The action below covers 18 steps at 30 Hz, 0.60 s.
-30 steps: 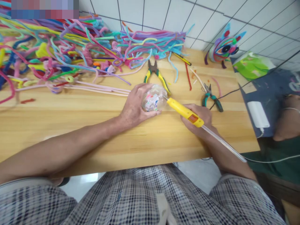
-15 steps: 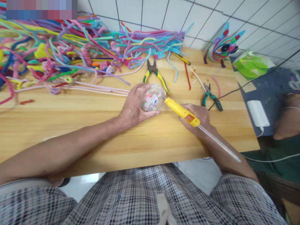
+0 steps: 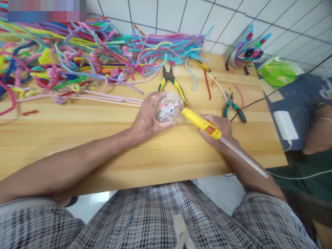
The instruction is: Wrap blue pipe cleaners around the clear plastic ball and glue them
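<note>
My left hand (image 3: 147, 116) is closed around a clear, rounded plastic piece (image 3: 168, 107) with coloured bits showing through it; I cannot make out exactly what it is. My right hand (image 3: 216, 131) grips a yellow hot glue gun (image 3: 198, 121), whose handle is hidden by the fingers. A clear glue stick (image 3: 243, 157) juts out of its back end toward my forearm. The gun's metal nozzle points at the right side of the clear piece, touching or very near it. Just behind my left hand lie yellow-and-green pliers (image 3: 169, 77) with their handles spread.
Pipe cleaners (image 3: 77, 62) in many colours heap along the back left. Teal pliers (image 3: 232, 107) lie right of my right hand, near a black cable. A yellow cutter (image 3: 201, 64), a colourful animal head (image 3: 247, 52) and a green packet (image 3: 277, 71) sit farther back. Another person's arm (image 3: 319, 128) is at right.
Almost nothing differs. The glue gun and its stick have shifted very slightly, and the clear piece has turned or moved a touch in my left hand.
</note>
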Available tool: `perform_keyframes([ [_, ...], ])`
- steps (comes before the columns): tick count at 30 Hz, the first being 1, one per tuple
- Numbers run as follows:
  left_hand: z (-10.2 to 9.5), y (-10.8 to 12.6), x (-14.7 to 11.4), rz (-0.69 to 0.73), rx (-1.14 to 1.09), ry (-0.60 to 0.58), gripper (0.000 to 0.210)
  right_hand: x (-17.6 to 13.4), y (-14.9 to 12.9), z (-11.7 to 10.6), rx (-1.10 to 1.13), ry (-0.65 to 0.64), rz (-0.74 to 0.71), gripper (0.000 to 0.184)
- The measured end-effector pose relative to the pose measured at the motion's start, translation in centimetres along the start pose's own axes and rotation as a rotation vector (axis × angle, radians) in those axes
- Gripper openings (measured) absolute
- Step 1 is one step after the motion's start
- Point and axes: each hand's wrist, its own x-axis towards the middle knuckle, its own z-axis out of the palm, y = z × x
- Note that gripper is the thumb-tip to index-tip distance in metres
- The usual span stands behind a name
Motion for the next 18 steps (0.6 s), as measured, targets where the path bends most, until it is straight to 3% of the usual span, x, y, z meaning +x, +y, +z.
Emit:
perform_keyframes([
  [7, -0.1, 0.3, 0.1, 0.010, 0.002, 0.000, 0.097, 0.3, -1.9, -0.6, -0.079, -0.063, 0.198, 0.012],
  [14, 0.0, 0.0, 0.0, 0.018, -0.007, 0.015, 0.096, 0.0, 0.2, -0.6, -0.095, -0.173, 0.128, 0.017],
  [18, 0.0, 0.1, 0.1, 0.014, -0.018, 0.003, 0.098, -0.2, 0.3, -0.4, -0.088, -0.124, 0.069, 0.021],
])
